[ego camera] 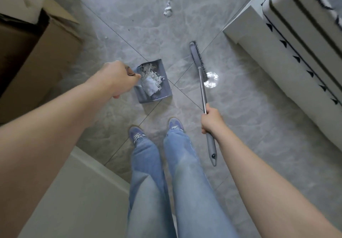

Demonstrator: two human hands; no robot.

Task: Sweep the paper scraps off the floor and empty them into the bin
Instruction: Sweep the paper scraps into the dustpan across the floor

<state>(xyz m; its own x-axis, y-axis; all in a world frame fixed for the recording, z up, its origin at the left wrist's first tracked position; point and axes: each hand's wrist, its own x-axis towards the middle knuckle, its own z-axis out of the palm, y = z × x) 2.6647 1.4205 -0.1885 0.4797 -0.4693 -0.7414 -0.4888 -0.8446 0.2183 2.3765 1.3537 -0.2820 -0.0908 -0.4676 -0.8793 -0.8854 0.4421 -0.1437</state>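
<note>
A grey dustpan (164, 88) sits in the middle of the floor with a heap of white paper scraps (152, 77) inside it. My left hand (117, 77) grips the top of the dustpan's handle, which the hand mostly hides. To its right, my right hand (211, 120) grips the metal shaft of a grey broom (198, 60), whose brush head lies on the tiles beside the pan. More white paper scraps (168, 10) lie on the floor further ahead. No bin is in view.
A brown cardboard box (37, 58) stands at the left. White furniture with patterned bedding (288, 39) runs along the right. A pale cabinet edge (74, 191) is at the lower left. My legs and shoes (157, 132) stand on the grey marble tiles.
</note>
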